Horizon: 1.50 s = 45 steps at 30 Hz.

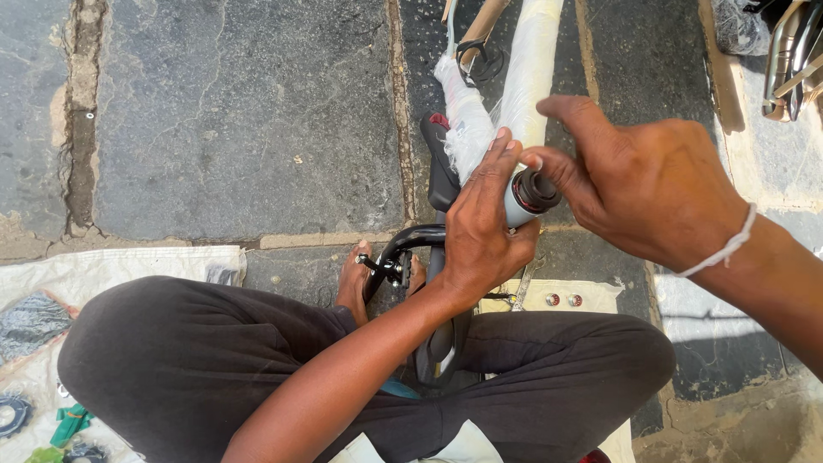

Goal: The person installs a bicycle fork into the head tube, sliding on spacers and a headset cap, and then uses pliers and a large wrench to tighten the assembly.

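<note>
Two hands meet at the upper middle of the frame over a pale grey bicycle-frame tube (pixel 520 204) with a black and red ringed fitting (pixel 537 190) at its end. Much of the tube is hidden: the left hand (pixel 482 230) covers its lower side, and white plastic wrap (pixel 480 120) cloaks the frame tubes running off the top edge. The left hand is clamped around the tube, fingers curled over it. The right hand (pixel 643 184) comes in from the right, its thumb and fingertips pinched together on the rim of the fitting; whether they grip it firmly cannot be told. A white thread band (pixel 729 246) circles the right wrist. Below, a black curved metal part (pixel 411 244) sits between crossed legs in black trousers (pixel 180 360), partly hidden by the left forearm. Small dark and green parts (pixel 69 424) at lower left are cut off and hard to make out, lying on a white sack sheet (pixel 103 266) over the grey stone floor (pixel 249 111)
</note>
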Motion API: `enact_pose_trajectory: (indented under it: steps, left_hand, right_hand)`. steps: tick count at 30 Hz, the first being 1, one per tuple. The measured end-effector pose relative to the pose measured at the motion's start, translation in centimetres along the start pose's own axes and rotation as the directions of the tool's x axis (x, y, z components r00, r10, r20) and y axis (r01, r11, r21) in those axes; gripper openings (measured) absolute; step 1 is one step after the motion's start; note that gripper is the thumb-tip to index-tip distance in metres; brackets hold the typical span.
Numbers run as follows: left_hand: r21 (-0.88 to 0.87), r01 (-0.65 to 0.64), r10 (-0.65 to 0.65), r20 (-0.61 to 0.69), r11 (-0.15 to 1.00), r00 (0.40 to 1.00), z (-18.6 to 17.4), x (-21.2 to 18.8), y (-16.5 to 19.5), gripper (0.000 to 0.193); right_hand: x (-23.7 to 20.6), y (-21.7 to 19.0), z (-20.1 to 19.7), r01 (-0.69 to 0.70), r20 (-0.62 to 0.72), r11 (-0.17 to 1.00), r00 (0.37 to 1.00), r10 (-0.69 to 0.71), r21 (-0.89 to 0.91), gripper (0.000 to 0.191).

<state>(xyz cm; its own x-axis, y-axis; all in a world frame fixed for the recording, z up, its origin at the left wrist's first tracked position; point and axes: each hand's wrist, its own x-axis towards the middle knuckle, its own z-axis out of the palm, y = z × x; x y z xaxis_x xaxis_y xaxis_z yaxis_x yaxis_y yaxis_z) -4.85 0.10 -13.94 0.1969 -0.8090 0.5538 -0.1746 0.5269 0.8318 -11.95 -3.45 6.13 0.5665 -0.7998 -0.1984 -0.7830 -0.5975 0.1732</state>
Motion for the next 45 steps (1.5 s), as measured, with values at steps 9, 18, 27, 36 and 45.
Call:
enact_pose_trajectory:
  steps: [9,18,27,36,45]
  left_hand:
    - [0.006,-0.002,0.002,-0.017,1.0,1.0,-0.2,0.2,0.4,0.081]
    - [-0.026,0.037,-0.038,-0.047,0.999,0.998,-0.2,0.3,0.8,0.081]
    - [-0.008,0.05,-0.05,-0.027,0.999,0.998,-0.1,0.2,0.7,0.082]
    - [-0.016,0.063,-0.063,-0.023,0.998,0.998,-0.2,0.0,0.7,0.087]
    - [-0.023,0.066,-0.066,-0.019,0.998,0.998,-0.3,0.1,0.7,0.085]
  right_hand:
    - [-1.0,0.4,1.3,-0.034,-0.012,0.999,0.999,0.034,0.005,0.05]
    - [-3.1,-2.4,4.1,0.133,-0.139,0.962,0.976,-0.169,-0.237,0.059]
    - [-7.4,-1.8,6.2,0.128,-0.209,0.949,0.959,-0.193,-0.289,0.054]
    - [-9.0,3.7,6.1,-0.232,0.239,-0.074,0.966,0.103,0.97,0.088]
    - [-7.1,4.8,8.0,-0.298,0.305,-0.184,0.952,0.01,0.937,0.079]
